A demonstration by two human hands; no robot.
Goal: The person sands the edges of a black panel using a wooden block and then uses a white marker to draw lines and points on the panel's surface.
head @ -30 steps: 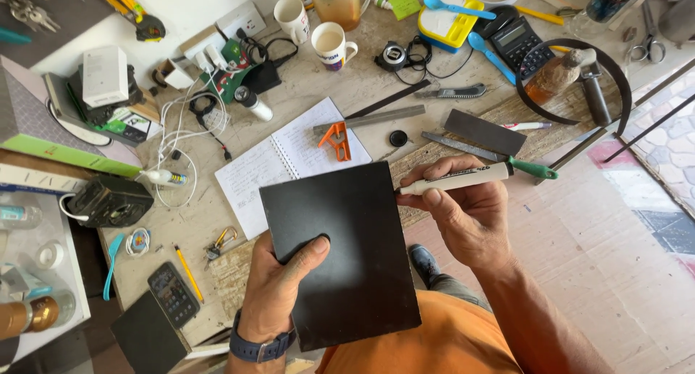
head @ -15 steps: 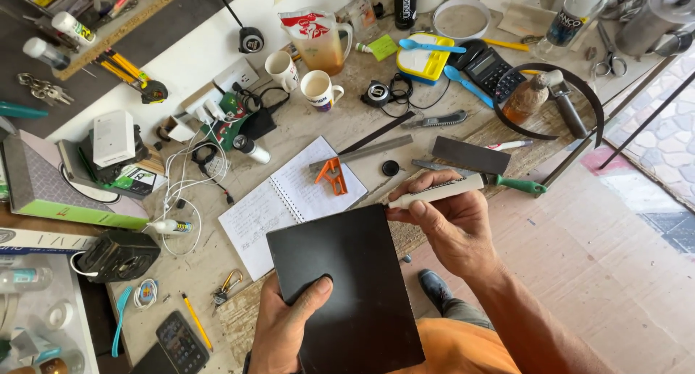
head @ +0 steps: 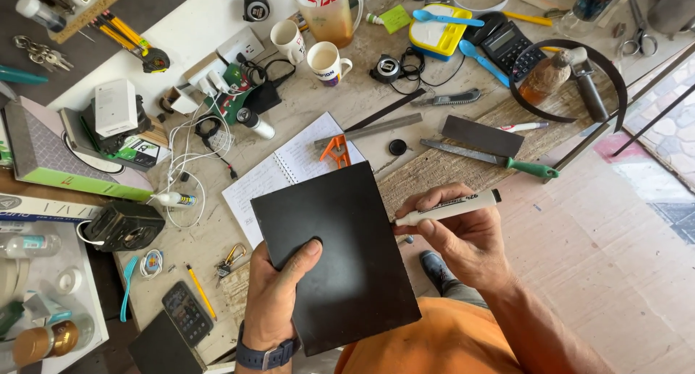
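Your left hand (head: 279, 294) has its grip clenched on the lower edge of a black square panel (head: 333, 254), thumb pressed on its face, the other fingers hidden behind it. You hold the panel up off the desk (head: 427, 175), over its near edge, and it covers one corner of the open spiral notebook (head: 289, 175) and part of your orange shirt (head: 427, 338). Your right hand (head: 463, 236) grasps a white marker (head: 449, 207) with a black end, its tip just at the panel's right edge; whether the tip touches the panel is hard to make out.

At the far edge of the desk, a plastic jug (head: 326, 15) holds amber liquid, its top cut off by the frame. Beside it stand two white mugs: the nearer mug (head: 326, 61) holds a pale brown drink, while the inside of the other mug (head: 287, 39) cannot be read. A yellow tray (head: 441, 37) carries a blue spoon (head: 445, 18). At the lower left, a dark phone (head: 187, 314) lies near the desk's edge, and the bottles beyond it are cut off.
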